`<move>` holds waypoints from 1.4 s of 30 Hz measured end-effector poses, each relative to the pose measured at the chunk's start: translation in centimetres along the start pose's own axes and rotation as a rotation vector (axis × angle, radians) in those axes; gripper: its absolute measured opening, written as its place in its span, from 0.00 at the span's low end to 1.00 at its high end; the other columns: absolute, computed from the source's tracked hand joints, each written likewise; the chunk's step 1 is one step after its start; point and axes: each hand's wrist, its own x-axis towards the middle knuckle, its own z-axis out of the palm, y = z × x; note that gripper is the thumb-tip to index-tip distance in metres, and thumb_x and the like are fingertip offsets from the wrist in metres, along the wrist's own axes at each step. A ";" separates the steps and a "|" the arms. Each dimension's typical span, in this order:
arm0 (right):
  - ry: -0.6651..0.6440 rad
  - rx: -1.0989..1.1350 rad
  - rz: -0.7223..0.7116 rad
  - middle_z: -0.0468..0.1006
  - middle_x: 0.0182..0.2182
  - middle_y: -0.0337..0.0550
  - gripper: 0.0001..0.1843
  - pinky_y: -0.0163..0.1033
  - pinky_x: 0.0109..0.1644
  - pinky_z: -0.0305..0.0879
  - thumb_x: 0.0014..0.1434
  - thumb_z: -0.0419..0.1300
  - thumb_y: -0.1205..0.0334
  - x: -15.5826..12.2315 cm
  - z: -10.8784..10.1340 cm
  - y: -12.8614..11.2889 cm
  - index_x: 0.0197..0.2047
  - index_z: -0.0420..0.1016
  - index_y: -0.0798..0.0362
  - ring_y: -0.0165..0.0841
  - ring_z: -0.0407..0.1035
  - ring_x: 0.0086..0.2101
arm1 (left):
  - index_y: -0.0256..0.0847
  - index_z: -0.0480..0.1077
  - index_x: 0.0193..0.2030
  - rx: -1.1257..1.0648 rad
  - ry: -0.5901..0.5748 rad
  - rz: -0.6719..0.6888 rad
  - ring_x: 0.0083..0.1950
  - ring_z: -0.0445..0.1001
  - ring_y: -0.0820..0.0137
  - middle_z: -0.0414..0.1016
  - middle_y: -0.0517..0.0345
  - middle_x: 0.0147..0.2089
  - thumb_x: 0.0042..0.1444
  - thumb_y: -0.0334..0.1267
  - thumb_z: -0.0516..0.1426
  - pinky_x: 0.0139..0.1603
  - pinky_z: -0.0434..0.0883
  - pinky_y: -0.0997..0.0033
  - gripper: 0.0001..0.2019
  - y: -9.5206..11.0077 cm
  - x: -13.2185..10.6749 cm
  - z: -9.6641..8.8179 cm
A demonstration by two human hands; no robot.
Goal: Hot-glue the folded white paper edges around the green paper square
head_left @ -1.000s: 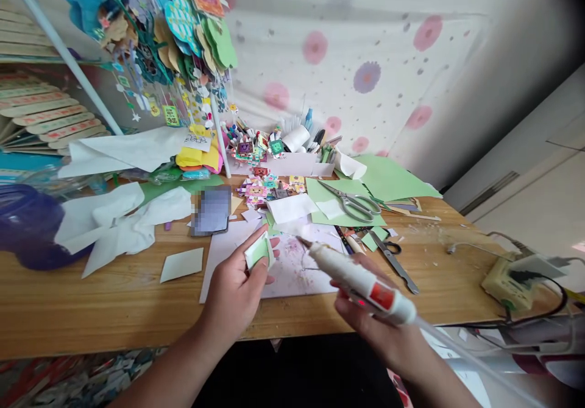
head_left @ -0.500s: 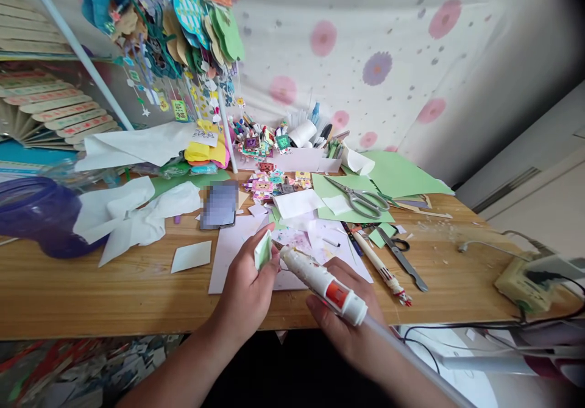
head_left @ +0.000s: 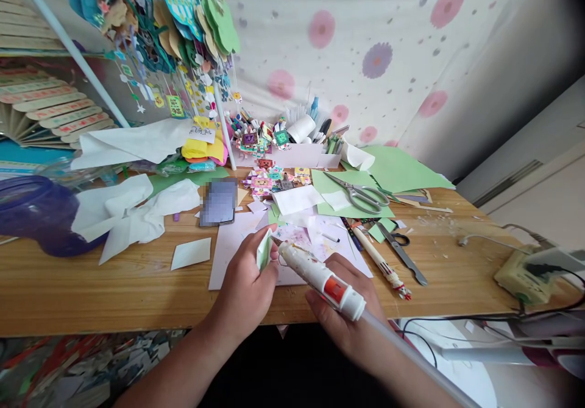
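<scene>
Gluing step, I'd say: right hand (head_left: 347,320) grips the glue gun (head_left: 320,277), nozzle touching the green paper piece (head_left: 264,251) pinched in the left hand (head_left: 244,289). Piece sits just above the white sheet (head_left: 228,249) on the worktop (head_left: 114,292). Next likely needs a steady bead along the edge.

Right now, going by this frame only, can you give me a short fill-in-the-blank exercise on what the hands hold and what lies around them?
1. The right hand holds a white glue ____.
2. The left hand pinches a small piece of ____ paper.
3. The large scissors lie on a green ____.
4. The table is made of ____.

Missing words: gun; green; sheet; wood.
</scene>
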 end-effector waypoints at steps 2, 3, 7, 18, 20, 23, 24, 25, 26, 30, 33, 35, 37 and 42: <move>0.014 -0.009 0.014 0.65 0.24 0.39 0.10 0.37 0.29 0.59 0.58 0.52 0.69 0.0 0.0 0.0 0.28 0.57 0.49 0.34 0.62 0.28 | 0.42 0.67 0.56 0.018 -0.005 0.017 0.57 0.69 0.60 0.73 0.52 0.52 0.55 0.33 0.54 0.60 0.64 0.59 0.21 0.0 0.0 0.0; 0.022 -0.015 0.018 0.64 0.24 0.38 0.10 0.37 0.28 0.58 0.58 0.52 0.69 0.1 0.1 0.0 0.27 0.56 0.49 0.34 0.62 0.27 | 0.43 0.67 0.56 0.031 -0.006 0.026 0.57 0.69 0.61 0.73 0.52 0.52 0.55 0.33 0.54 0.60 0.64 0.59 0.21 0.0 0.0 0.0; 0.030 -0.027 0.022 0.64 0.23 0.38 0.11 0.36 0.28 0.58 0.59 0.53 0.68 0.0 0.2 0.1 0.27 0.56 0.49 0.33 0.62 0.26 | 0.43 0.67 0.57 0.074 -0.019 0.049 0.57 0.69 0.61 0.73 0.51 0.53 0.57 0.35 0.54 0.59 0.65 0.59 0.20 -0.1 -0.2 0.0; 0.003 0.094 0.102 0.67 0.23 0.38 0.09 0.37 0.27 0.61 0.56 0.56 0.66 -0.2 0.0 0.4 0.26 0.61 0.49 0.33 0.64 0.25 | 0.40 0.69 0.57 -0.054 -0.065 -0.090 0.57 0.70 0.58 0.76 0.51 0.50 0.54 0.37 0.56 0.60 0.66 0.56 0.22 0.2 -0.2 -0.7; -0.032 0.154 0.135 0.66 0.24 0.38 0.09 0.37 0.28 0.62 0.57 0.56 0.65 -0.4 -0.2 0.4 0.26 0.62 0.49 0.33 0.64 0.25 | 0.40 0.70 0.57 -0.128 -0.085 -0.153 0.56 0.71 0.58 0.76 0.51 0.51 0.52 0.38 0.57 0.58 0.67 0.56 0.23 0.2 -0.1 -0.8; -0.106 0.226 0.180 0.66 0.25 0.38 0.09 0.37 0.29 0.62 0.59 0.55 0.65 -0.7 -0.5 0.6 0.26 0.63 0.50 0.32 0.64 0.25 | 0.40 0.70 0.55 -0.248 -0.094 -0.236 0.49 0.75 0.60 0.78 0.54 0.47 0.49 0.37 0.59 0.52 0.72 0.61 0.24 0.3 -0.1 -1.0; -0.119 0.243 0.193 0.66 0.26 0.38 0.09 0.37 0.30 0.63 0.59 0.55 0.65 -0.8 -0.6 0.7 0.27 0.64 0.50 0.32 0.64 0.26 | 0.40 0.70 0.55 -0.283 -0.092 -0.256 0.45 0.75 0.62 0.78 0.55 0.43 0.48 0.36 0.59 0.49 0.73 0.62 0.24 0.4 -0.1 -1.1; -0.122 0.258 0.208 0.67 0.27 0.38 0.07 0.37 0.31 0.63 0.59 0.55 0.65 -0.9 -0.6 0.7 0.28 0.65 0.50 0.32 0.65 0.27 | 0.40 0.70 0.54 -0.308 -0.089 -0.273 0.41 0.76 0.65 0.78 0.57 0.40 0.47 0.36 0.59 0.45 0.74 0.64 0.24 0.5 -0.1 -1.1; -0.120 0.271 0.222 0.68 0.28 0.39 0.06 0.37 0.31 0.63 0.59 0.55 0.65 -0.9 -0.7 0.8 0.29 0.66 0.51 0.32 0.65 0.28 | 0.40 0.70 0.53 -0.322 -0.084 -0.282 0.38 0.75 0.67 0.77 0.59 0.36 0.47 0.35 0.60 0.42 0.74 0.66 0.24 0.6 -0.1 -1.1; -0.103 0.265 0.207 0.69 0.29 0.40 0.04 0.37 0.32 0.63 0.58 0.55 0.67 -0.9 -0.8 0.6 0.30 0.67 0.51 0.33 0.66 0.30 | 0.41 0.70 0.52 -0.286 -0.077 -0.265 0.33 0.74 0.69 0.74 0.62 0.32 0.46 0.34 0.60 0.39 0.73 0.67 0.22 0.8 -0.1 -1.2; -0.069 0.203 0.125 0.68 0.28 0.39 0.06 0.37 0.32 0.62 0.57 0.55 0.68 -0.6 -0.7 0.3 0.29 0.65 0.51 0.33 0.66 0.29 | 0.41 0.70 0.52 -0.209 -0.084 -0.239 0.38 0.75 0.66 0.76 0.60 0.35 0.47 0.34 0.59 0.41 0.73 0.67 0.22 0.9 -0.1 -1.2; -0.066 0.157 0.083 0.67 0.26 0.38 0.08 0.37 0.31 0.60 0.57 0.55 0.69 -0.4 -0.7 0.1 0.27 0.63 0.51 0.33 0.65 0.29 | 0.41 0.70 0.52 -0.122 -0.074 -0.185 0.41 0.76 0.64 0.77 0.58 0.38 0.47 0.34 0.58 0.42 0.73 0.66 0.22 1.0 -0.2 -1.2; -0.078 0.120 0.073 0.66 0.26 0.38 0.09 0.36 0.30 0.59 0.56 0.55 0.69 -0.3 -0.6 -0.1 0.26 0.62 0.50 0.33 0.64 0.28 | 0.41 0.70 0.51 -0.015 -0.044 -0.115 0.45 0.75 0.62 0.78 0.56 0.41 0.48 0.34 0.56 0.45 0.72 0.65 0.20 1.0 -0.3 -1.3; -0.103 0.076 0.080 0.65 0.25 0.37 0.10 0.35 0.28 0.59 0.55 0.55 0.70 -0.2 -0.7 -0.3 0.25 0.61 0.50 0.31 0.63 0.26 | 0.42 0.70 0.51 0.146 -0.001 0.011 0.50 0.74 0.62 0.77 0.55 0.48 0.48 0.31 0.54 0.52 0.69 0.63 0.21 0.8 -0.5 -1.5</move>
